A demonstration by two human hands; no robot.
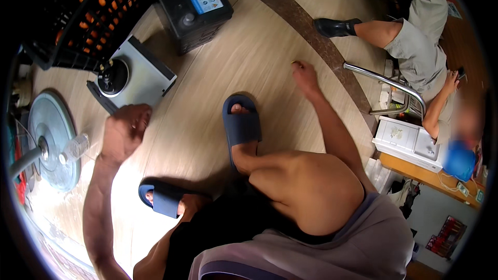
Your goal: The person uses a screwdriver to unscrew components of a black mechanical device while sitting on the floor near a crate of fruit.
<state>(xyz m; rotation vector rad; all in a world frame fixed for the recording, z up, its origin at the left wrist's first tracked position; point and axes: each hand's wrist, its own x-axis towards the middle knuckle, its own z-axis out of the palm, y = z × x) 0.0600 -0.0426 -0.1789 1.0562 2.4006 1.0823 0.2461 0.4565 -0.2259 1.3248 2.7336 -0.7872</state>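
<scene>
My left hand (124, 132) is closed, its fingers curled under and hidden. It is right by the near edge of a flat silver box (148, 70), where a black bar (102, 97) runs toward my knuckles; I cannot tell if it grips that bar. On the box sits a round black fitting (113, 76) with brass-coloured bits on top. Out over the floor, my right hand (306, 79) is closed, and a tiny yellowish spot shows at its fingertips, too small to name. Beyond the box stands a black battery (207, 26) with a blue and white label.
A black plastic basket (72, 46) of orange fruit stands at the upper left. Below it are a round grey stand base (52, 140) and a clear bottle (78, 148). At right, a seated person (428, 46) is near a metal-framed stool (389, 78) and a white box (404, 142).
</scene>
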